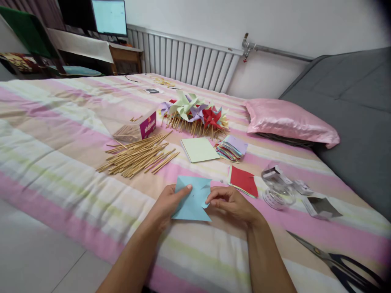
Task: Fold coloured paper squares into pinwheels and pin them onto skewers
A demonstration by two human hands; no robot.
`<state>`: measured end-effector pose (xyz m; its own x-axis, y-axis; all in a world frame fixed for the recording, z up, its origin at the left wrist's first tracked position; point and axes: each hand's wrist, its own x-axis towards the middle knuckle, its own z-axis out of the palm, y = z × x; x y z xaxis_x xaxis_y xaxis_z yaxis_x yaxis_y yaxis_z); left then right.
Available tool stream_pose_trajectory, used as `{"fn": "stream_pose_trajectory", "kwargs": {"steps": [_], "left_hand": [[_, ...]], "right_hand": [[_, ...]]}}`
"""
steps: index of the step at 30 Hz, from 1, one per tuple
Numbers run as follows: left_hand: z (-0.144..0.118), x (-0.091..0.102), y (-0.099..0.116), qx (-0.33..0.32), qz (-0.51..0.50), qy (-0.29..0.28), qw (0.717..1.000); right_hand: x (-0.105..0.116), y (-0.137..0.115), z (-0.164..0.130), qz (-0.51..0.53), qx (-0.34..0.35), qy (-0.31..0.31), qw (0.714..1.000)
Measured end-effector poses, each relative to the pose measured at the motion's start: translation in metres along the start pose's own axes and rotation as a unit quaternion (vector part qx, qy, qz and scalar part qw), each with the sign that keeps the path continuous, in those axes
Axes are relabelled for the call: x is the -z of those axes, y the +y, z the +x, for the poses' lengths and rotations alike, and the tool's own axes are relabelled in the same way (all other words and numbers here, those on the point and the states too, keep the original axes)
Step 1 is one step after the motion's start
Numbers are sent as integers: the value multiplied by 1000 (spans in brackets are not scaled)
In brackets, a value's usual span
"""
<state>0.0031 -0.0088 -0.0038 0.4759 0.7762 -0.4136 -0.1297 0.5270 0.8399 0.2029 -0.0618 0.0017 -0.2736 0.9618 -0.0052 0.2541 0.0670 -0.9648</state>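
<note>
A light blue square of paper (191,205), with slits cut in from its corners, is held above the near part of the bed. My left hand (171,201) grips its left side, thumb flat on top and the other fingers hidden beneath. With thumb and forefinger, my right hand (227,200) pinches a flap at the paper's right side, which curls up a little. A small mark shows at the middle of the sheet. Just beyond the hands lie a pale green stack of paper (200,149) and some red paper (243,181).
Thin wooden sticks (137,156) lie beside a clear plastic box (130,130). Finished paper pinwheels (195,110) are heaped behind. Cut colored sheets (232,147), clear round containers (276,195) and black-handled scissors (330,258) are to the right. A pink pillow (290,120) lies farther back.
</note>
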Motion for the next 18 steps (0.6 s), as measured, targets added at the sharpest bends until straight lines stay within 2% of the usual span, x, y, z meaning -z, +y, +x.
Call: {"fn": "stream_pose_trajectory", "kwargs": {"steps": [7,18], "left_hand": [[-1,-2,-4,-17,37,7,999],[1,-4,-9,-38,52,-6,998]], "right_hand": [[-6,4,3,44,-17,27,999],[-20,6,13,47,-38,125,990]]}}
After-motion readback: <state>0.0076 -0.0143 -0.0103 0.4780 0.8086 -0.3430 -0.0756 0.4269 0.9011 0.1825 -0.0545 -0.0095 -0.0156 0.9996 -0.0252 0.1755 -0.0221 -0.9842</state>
